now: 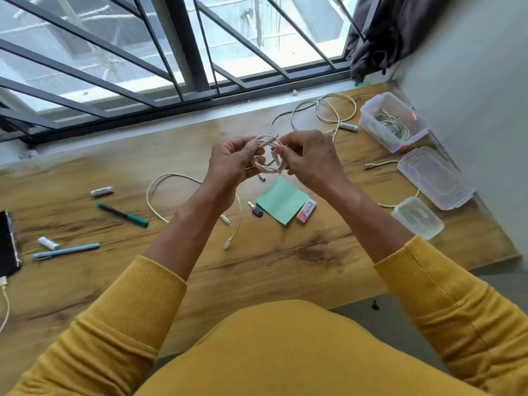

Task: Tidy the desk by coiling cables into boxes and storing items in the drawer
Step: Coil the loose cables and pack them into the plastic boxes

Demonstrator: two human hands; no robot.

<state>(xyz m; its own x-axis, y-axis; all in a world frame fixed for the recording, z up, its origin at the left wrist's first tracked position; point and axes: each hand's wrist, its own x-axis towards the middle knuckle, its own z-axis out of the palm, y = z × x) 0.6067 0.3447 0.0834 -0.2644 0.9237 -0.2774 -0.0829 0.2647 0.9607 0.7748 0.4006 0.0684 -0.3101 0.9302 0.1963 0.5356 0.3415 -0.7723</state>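
Observation:
Above the wooden desk (pixel 285 267) my left hand (pixel 231 161) and my right hand (pixel 308 158) both grip a coiled white cable (pixel 267 167). My left fingers pinch the coil's left side and my right fingers hold its right side near a plug end. A loose white cable (pixel 160 190) lies on the desk under my left forearm. Another loose cable (pixel 320 110) sprawls at the back right. An open clear box (pixel 368 110) at the far right holds coiled cables. A clear lid (pixel 434 175) and a small clear box (pixel 417 218) lie nearer to me along the wall.
A green paper pad (pixel 281 201), an eraser (pixel 306 210) and a key (pixel 255 210) lie mid-desk. Left of them are a green pen (pixel 123 215), a blue pen (pixel 65 250), batteries (pixel 102 191) and a dark phone (pixel 8 244). Window bars rise behind the desk; a wall bounds the right.

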